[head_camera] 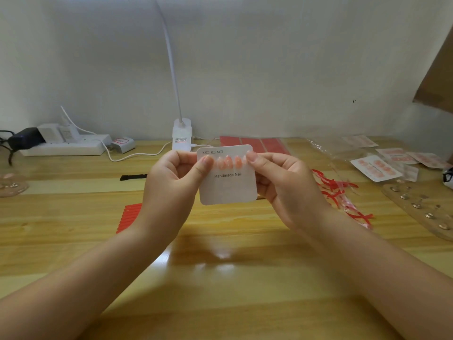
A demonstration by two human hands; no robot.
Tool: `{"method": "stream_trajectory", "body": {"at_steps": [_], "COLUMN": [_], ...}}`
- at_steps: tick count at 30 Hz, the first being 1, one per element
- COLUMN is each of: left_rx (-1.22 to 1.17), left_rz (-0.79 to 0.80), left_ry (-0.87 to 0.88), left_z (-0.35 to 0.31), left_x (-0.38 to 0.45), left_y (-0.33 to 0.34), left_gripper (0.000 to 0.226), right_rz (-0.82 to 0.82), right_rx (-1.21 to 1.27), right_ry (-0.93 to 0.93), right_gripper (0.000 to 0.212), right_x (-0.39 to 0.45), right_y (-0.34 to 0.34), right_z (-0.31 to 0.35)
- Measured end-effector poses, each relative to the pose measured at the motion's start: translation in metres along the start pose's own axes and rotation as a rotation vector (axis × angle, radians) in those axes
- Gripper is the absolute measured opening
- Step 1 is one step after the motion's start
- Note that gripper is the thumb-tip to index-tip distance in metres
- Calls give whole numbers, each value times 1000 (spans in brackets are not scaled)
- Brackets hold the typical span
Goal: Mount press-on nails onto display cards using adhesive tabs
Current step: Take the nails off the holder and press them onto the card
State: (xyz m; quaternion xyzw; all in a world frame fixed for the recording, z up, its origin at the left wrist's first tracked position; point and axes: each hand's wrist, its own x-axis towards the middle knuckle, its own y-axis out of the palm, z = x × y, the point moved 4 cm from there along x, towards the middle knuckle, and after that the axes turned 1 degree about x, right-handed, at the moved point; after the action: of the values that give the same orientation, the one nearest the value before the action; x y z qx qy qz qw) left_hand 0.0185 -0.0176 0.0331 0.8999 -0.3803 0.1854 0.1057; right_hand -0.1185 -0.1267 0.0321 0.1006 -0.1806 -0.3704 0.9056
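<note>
A white display card [228,187] printed "Handmade Nail" is held upright above the wooden table [220,266]. A row of several peach press-on nails [229,161] sits across its upper part. My left hand [176,175] pinches the card's left edge, its thumb lying over the leftmost nail. My right hand [286,177] grips the right edge, its thumb pressing on the rightmost nail. Red adhesive tab sheets [255,143] lie behind the card. More red strips [128,217] lie on the table at the left, partly hidden by my left forearm.
A white clip lamp [182,133] stands at the back centre, a power strip [63,141] at back left. Peeled red backing strips [343,195] and finished cards in clear bags [377,168] lie at right. A clear nail holder [421,207] with metal studs sits far right.
</note>
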Motion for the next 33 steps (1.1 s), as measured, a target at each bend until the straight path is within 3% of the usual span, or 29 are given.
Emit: {"method": "stream_trajectory", "body": {"at_steps": [8,12,15,19,22,25,27,33], "left_rx": [95,110,44,-87,-126,-89,-49,150], "left_rz": [37,45,-13,-73,-71,-71,-77,34], "left_ry": [34,-35,-141,-368,-412,-434,-456,-328], "left_z": [7,17,24,43,48,49,53,56], "left_x": [-3,2,11,24,25,24,26,21], "left_y": [3,-2,-12,-29,-30,-29,-29,-23], "left_gripper": [9,23,46,48,54,41,57,15], "right_rz": [-116,-111,-99,-52,8,25,34,61], "right_rx": [-227,-200,-169,-188,-317,-508,-676,-1114], "right_ry": [8,44,81,179,244,237,206,47], "right_gripper": [7,14,14,11,13,12,16,25], "right_x": [2,2,2,1,-2,-4,-4,-3], "right_y": [-9,-13,-15,-17,-16,-16,-16,-19], "right_z": [-10,-16,-19,-27,-32,-35,-36,-37]}}
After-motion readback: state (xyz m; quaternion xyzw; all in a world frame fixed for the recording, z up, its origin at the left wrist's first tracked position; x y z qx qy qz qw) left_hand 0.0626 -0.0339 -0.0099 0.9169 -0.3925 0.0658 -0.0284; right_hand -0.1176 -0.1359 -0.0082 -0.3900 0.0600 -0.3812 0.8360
